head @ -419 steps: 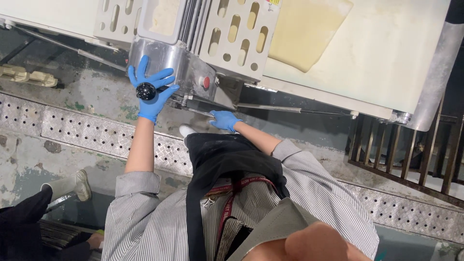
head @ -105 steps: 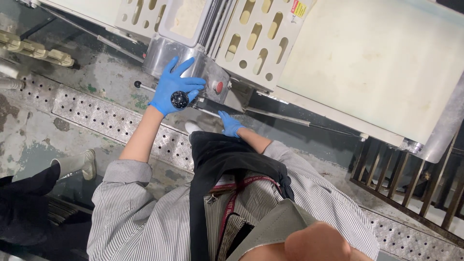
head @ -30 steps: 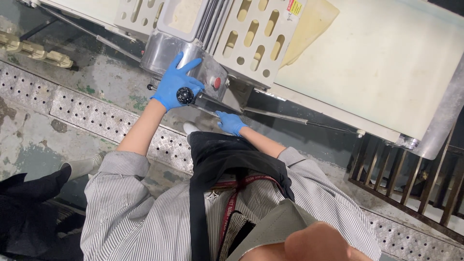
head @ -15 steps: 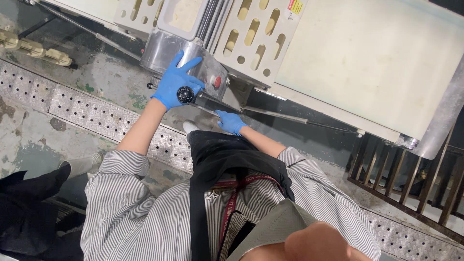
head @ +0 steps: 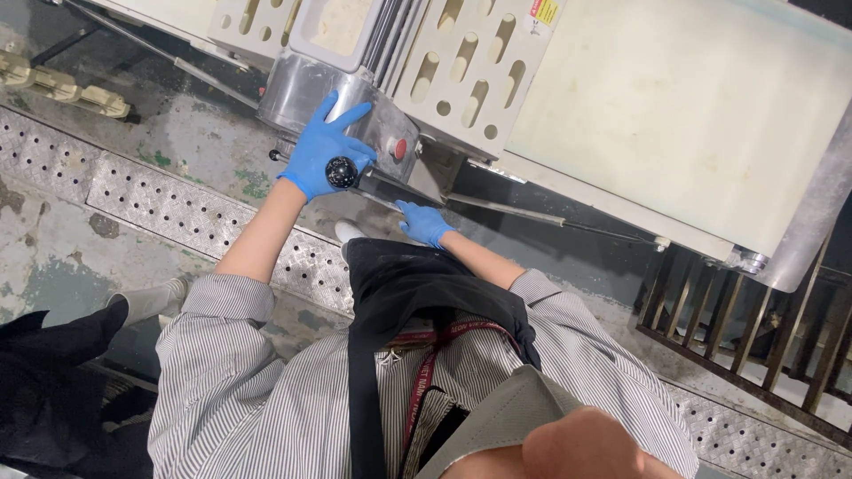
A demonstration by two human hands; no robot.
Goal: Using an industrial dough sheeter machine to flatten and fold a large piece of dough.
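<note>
My left hand [head: 321, 149], in a blue glove, is on the black ball knob [head: 341, 171] of a lever at the front of a dough sheeter, fingers spread up against the steel housing [head: 288, 87]. A red button [head: 400, 148] sits just right of the knob. My right hand [head: 424, 222], also gloved, is lower and curls on a thin metal bar [head: 515, 211] that runs along under the machine. The white conveyor belt [head: 692, 115] lies bare. Pale dough [head: 342, 22] shows under the cream slotted guards [head: 470, 80].
A perforated metal drain cover [head: 169, 204] runs across the wet concrete floor. A dark metal rack [head: 754, 328] stands at the right under the belt's end roller [head: 812, 222]. A dark bundle [head: 53, 390] lies at the lower left. My shoe [head: 348, 232] shows below the knob.
A pale dough sheet seen on the belt near the guards one second ago is out of sight now. Both hands have stayed on the knob and the bar.
</note>
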